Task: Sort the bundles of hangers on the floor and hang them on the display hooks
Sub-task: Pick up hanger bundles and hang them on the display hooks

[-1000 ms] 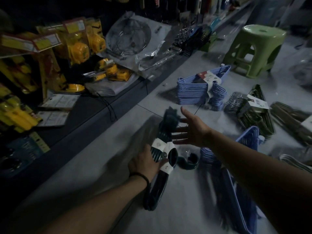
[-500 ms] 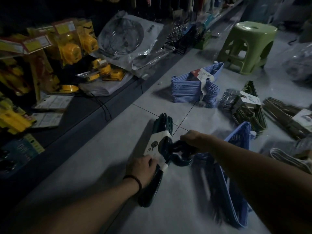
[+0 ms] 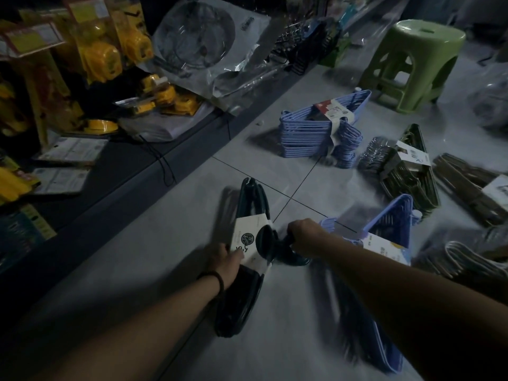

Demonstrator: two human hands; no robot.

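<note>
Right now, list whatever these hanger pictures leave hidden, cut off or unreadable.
- Head view: the dark teal hanger bundle's near end lies under the left hand and forearm.
- Its hooks are mostly covered by the right hand.
- The near blue bundle is crossed by the right arm and blurred.
- The brown bundle is cut by the right edge.
- Label print is too dim to read.
- No display hooks can be made out.

Single head-worn wide-angle view, looking forward and down over both forearms at the tiled floor close below. The store shelf runs along the left edge; the green stool marks the far upper right. No second view.
</note>
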